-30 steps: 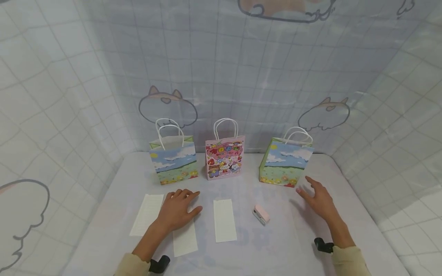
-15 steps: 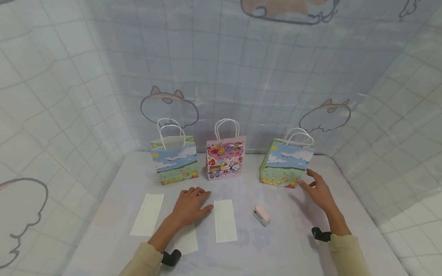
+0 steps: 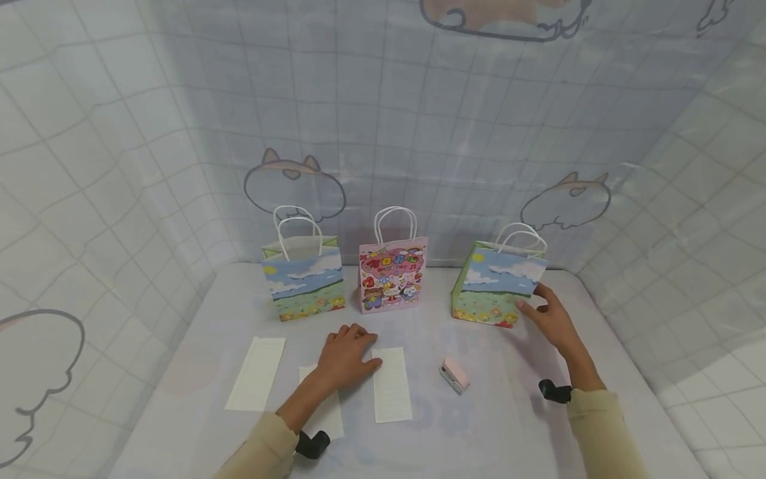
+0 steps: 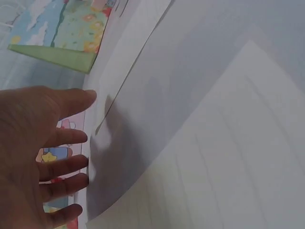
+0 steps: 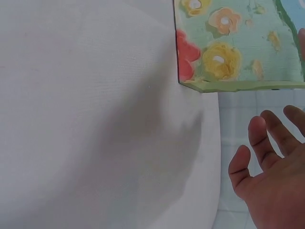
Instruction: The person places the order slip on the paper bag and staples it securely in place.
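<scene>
My right grip [image 3: 553, 324] is at the right edge of an upright rectangular paper bag printed with blue sky and a flowery green meadow [image 3: 499, 287], with white looped handles. My thumb lies before its front panel and my index finger reaches behind the edge; I cannot tell whether they pinch it. In the right wrist view my other fingers are loosely bent, just beside the bag's green side.

My left grip [image 3: 347, 359] is released, fingers spread and holding nothing. Below it, a white rectangular paper slip [image 3: 328, 420] is partly hidden by my hand and forearm; my thumb tip overlaps the upper left edge of a second white lined slip [image 3: 392, 386]. I cannot tell whether my fingertips touch the cloth-covered counter [image 3: 479, 436].

A small pink stapler-like tool [image 3: 455, 374] lies between my two hands, apart from both.
</scene>
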A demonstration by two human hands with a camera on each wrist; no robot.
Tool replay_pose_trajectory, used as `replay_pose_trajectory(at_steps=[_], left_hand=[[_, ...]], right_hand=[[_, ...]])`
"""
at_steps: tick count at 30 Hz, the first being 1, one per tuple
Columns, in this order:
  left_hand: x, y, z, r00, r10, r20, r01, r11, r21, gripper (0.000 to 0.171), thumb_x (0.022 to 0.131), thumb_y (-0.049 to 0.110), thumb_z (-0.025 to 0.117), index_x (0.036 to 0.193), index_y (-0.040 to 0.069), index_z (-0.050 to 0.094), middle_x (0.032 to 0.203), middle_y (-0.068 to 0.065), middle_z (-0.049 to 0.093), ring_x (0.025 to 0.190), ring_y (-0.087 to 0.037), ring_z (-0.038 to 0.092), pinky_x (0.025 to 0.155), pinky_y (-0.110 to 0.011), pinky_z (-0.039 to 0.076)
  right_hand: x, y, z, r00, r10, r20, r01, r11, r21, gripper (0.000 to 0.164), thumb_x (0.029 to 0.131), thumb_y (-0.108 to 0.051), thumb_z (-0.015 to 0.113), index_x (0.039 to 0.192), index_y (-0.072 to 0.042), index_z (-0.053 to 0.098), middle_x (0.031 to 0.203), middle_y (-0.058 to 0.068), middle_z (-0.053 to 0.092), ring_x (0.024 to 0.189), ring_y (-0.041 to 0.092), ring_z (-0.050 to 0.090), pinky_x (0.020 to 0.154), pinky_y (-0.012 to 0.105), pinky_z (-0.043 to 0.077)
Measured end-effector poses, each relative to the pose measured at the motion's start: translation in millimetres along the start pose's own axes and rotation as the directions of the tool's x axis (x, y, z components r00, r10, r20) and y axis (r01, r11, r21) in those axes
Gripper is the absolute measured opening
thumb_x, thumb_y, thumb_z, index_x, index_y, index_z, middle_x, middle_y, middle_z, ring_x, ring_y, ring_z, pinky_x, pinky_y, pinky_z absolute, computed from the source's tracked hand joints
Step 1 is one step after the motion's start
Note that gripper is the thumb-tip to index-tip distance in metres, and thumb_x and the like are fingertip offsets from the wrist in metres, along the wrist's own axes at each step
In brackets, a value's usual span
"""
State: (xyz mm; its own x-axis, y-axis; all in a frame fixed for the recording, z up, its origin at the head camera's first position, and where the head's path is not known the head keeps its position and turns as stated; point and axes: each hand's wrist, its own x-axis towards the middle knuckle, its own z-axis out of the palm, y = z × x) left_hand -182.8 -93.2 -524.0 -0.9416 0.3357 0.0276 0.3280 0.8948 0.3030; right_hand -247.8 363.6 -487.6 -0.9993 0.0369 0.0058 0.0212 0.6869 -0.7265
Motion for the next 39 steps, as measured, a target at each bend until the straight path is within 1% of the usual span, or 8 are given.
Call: replay_pose_trajectory(at_steps=[5,11,15,20,24,30,39], left_hand=[[-1.5,4.7,0.7,1.000,-0.007,-0.011,0.007,1.000,-0.009,0.052,0.085,0.049,0.077,0.127,0.020,0.070,0.124,-0.007,0.059,0.113,-0.030,0.051,0.091,-0.055,0.043],[-2.3,7.6,-3.0,1.000,0.004,-0.013,-0.004,1.000,-0.002,0.053,0.082,0.047,0.080,0.126,0.020,0.070,0.124,-0.008,0.058,0.112,-0.030,0.051,0.091,-0.055,0.043],[-2.3,7.5,-3.1,1.000,0.009,-0.010,-0.009,1.000,0.001,0.052,0.082,0.046,0.081,0.126,0.020,0.070,0.124,-0.007,0.059,0.112,-0.030,0.051,0.092,-0.055,0.043],[-1.8,6.3,1.5,1.000,0.012,-0.019,-0.012,1.000,-0.017,0.048,0.082,0.045,0.082,0.122,0.022,0.072,0.124,-0.006,0.059,0.113,-0.030,0.052,0.093,-0.056,0.042],[-2.0,6.0,4.2,0.999,0.022,-0.032,-0.022,0.999,-0.025,0.043,0.082,0.044,0.082,0.118,0.023,0.073,0.124,-0.006,0.060,0.113,-0.030,0.053,0.092,-0.056,0.042],[-2.4,6.3,6.9,0.998,0.038,-0.059,-0.041,0.998,-0.056,0.035,0.081,0.041,0.083,0.110,0.023,0.074,0.121,-0.005,0.060,0.110,-0.030,0.054,0.090,-0.057,0.042],[-3.0,8.1,9.5,0.997,-0.004,-0.080,0.002,1.000,-0.028,0.041,0.079,0.044,0.085,0.112,0.022,0.075,0.118,-0.003,0.062,0.109,-0.027,0.055,0.091,-0.054,0.043]], right_hand=[[4,-3,0,1.000,0.014,0.009,-0.014,1.000,0.017,0.095,0.095,-0.057,0.060,0.161,-0.008,0.012,0.158,0.027,0.027,0.115,0.039,0.047,0.083,0.043,0.044],[8,-7,0,0.999,0.030,0.036,-0.032,0.999,0.041,0.098,0.095,-0.057,0.061,0.161,-0.009,0.008,0.160,0.027,0.023,0.121,0.042,0.046,0.088,0.050,0.045],[10,-6,1,0.998,0.028,0.050,-0.030,0.998,0.047,0.098,0.094,-0.059,0.061,0.161,-0.010,0.009,0.159,0.026,0.024,0.123,0.043,0.044,0.090,0.053,0.044],[11,-4,3,0.998,0.002,0.056,-0.004,0.999,0.041,0.093,0.094,-0.057,0.062,0.160,-0.012,0.014,0.155,0.024,0.031,0.118,0.040,0.046,0.086,0.047,0.044],[10,-5,5,0.998,-0.021,0.056,0.019,0.999,0.034,0.091,0.094,-0.055,0.064,0.159,-0.012,0.016,0.151,0.024,0.036,0.114,0.037,0.048,0.082,0.041,0.044],[10,-6,5,0.998,-0.031,0.057,0.030,0.999,0.027,0.089,0.094,-0.053,0.065,0.157,-0.010,0.020,0.149,0.023,0.038,0.113,0.037,0.049,0.079,0.039,0.045],[12,-5,5,0.998,-0.005,0.068,0.006,1.000,-0.004,0.091,0.093,-0.056,0.064,0.156,-0.007,0.020,0.150,0.025,0.036,0.114,0.038,0.049,0.078,0.039,0.045]])
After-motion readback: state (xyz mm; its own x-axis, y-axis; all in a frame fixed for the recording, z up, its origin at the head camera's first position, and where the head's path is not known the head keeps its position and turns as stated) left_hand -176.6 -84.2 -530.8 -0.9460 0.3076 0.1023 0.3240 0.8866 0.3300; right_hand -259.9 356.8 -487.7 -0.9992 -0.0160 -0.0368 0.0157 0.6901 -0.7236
